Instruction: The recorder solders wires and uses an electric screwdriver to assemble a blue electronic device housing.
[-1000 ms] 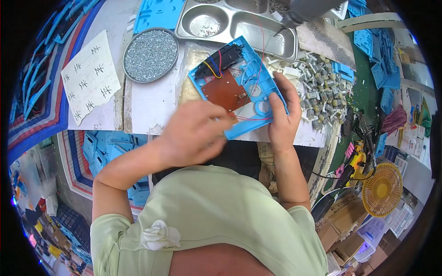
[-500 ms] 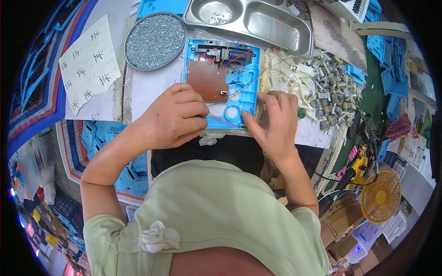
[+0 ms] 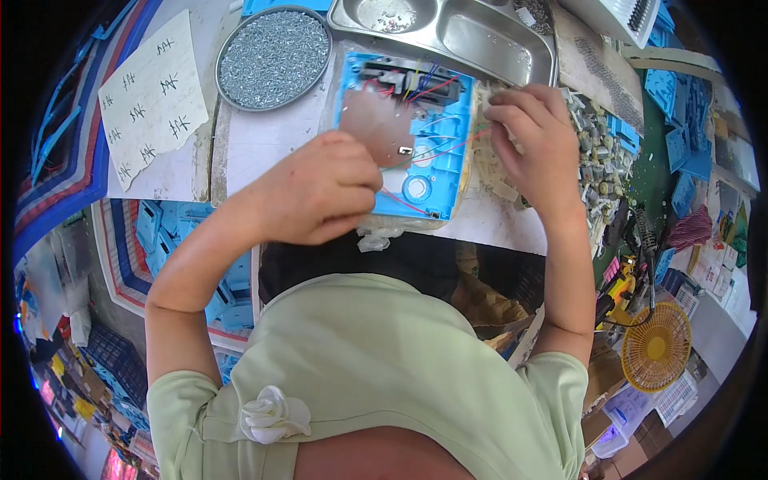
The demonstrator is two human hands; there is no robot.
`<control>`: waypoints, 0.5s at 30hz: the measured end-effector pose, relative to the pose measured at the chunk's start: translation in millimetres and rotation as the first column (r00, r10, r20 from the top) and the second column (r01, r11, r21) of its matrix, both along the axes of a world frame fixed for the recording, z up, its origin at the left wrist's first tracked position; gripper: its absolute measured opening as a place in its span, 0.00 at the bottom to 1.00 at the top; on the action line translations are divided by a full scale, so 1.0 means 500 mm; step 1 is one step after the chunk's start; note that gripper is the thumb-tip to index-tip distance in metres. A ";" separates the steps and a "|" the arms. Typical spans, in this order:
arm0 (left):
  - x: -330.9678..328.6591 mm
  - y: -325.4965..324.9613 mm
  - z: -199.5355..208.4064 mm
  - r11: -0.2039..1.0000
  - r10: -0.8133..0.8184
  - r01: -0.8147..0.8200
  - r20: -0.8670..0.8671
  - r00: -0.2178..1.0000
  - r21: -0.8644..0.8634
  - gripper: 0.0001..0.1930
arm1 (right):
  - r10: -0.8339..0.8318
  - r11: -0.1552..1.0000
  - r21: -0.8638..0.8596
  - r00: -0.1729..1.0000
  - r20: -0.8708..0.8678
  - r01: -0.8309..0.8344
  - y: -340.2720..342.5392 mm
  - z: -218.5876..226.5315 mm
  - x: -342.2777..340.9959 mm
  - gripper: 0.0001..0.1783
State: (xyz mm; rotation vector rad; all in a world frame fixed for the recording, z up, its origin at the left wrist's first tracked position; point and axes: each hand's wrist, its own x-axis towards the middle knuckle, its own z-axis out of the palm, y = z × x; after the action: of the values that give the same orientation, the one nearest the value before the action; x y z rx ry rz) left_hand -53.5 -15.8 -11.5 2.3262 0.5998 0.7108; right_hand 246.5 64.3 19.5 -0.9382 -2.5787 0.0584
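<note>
Working on the blue plastic housing [image 3: 436, 152], which lies flat on the white bench [image 3: 264, 144] right in front of the person, inner side up w/ a brown circuit board [image 3: 376, 120] in its upper left and thin coloured wires [image 3: 432, 148] crossing the middle. Left hand [image 3: 316, 192] is curled shut at the housing's lower left edge, fingers pinched near a red wire; can't tell exactly what's between them. Right hand [image 3: 536, 140] sits at the housing's right edge, fingertips pressed together as if pinching sth small — the item itself is hidden.

To do this step well, imo: keep the left hand pinning the housing so it doesn't slide, draw wires w/ little pull so joints at the board aren't strained, and route them clear of the round boss near the bottom.

Round tray of screws [image 3: 274, 56] and a steel compartment tray [image 3: 448, 32] sit just behind; a heap of small metal parts [image 3: 600, 152] lies to the right.
</note>
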 end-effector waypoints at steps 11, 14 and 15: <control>0.109 -0.048 0.020 0.964 0.246 -0.235 -0.075 0.966 0.127 0.13 | 0.104 0.770 -0.610 0.980 -0.169 -0.187 -0.204 0.102 -0.009 0.14; 0.108 -0.054 0.007 0.974 0.170 -0.154 -0.091 0.981 0.166 0.12 | 0.029 0.827 -0.547 0.982 -0.187 -0.129 -0.164 0.082 0.005 0.16; 0.104 -0.056 0.006 0.975 0.160 -0.144 -0.084 0.983 0.170 0.12 | -0.024 0.901 -0.429 0.981 -0.193 -0.062 -0.140 0.061 0.003 0.15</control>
State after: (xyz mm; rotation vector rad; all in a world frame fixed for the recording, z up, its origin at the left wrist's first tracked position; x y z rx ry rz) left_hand -1.6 -44.0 -8.7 2.4972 0.7984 0.7440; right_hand 248.1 -5.8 49.8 -0.9972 -2.4320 0.7230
